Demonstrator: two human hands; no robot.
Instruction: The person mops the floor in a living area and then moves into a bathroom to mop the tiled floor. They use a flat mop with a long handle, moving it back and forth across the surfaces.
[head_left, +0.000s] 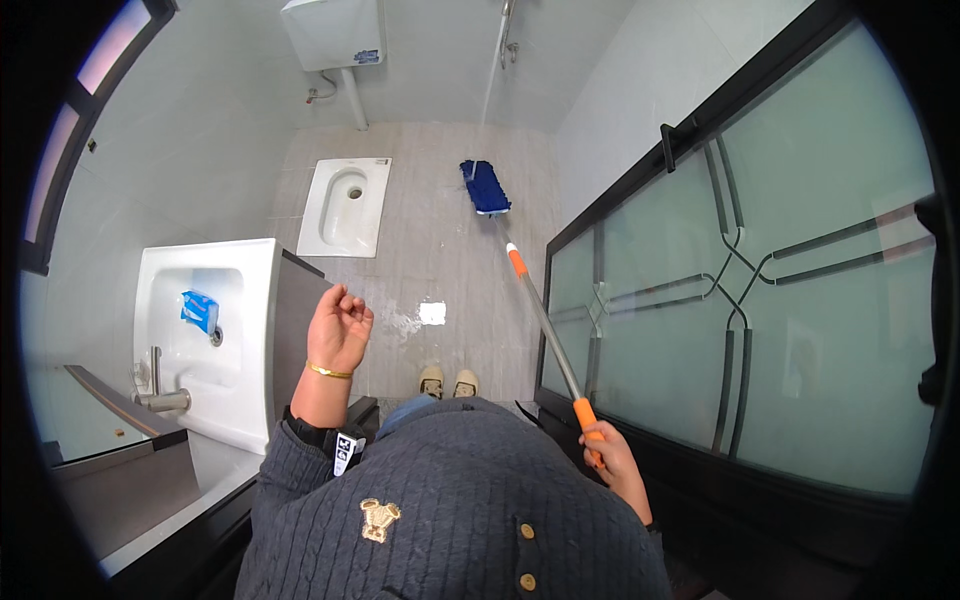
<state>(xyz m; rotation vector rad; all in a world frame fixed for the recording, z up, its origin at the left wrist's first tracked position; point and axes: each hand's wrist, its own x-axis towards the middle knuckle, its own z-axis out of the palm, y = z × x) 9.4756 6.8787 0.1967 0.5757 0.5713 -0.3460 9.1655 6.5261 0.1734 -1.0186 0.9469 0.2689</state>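
Observation:
My right hand (611, 457) grips the orange handle end of a long mop (549, 330) with a metal pole. The mop's blue fabric head (486, 186) lies at the far end of the pole, turned up on the tiled floor under a thin stream of water (491, 82). My left hand (341, 330) is raised beside the washbasin, palm up with loosely curled fingers, and holds nothing. A gold bracelet circles the left wrist.
A white squat toilet (341, 244) is set in the floor beneath a cistern (330, 34). The washbasin (259, 300) at the left holds a blue plastic packet (199, 311) near its drain. A frosted glass door (825, 315) stands at the right. Water wets the floor (420, 277) before my shoes.

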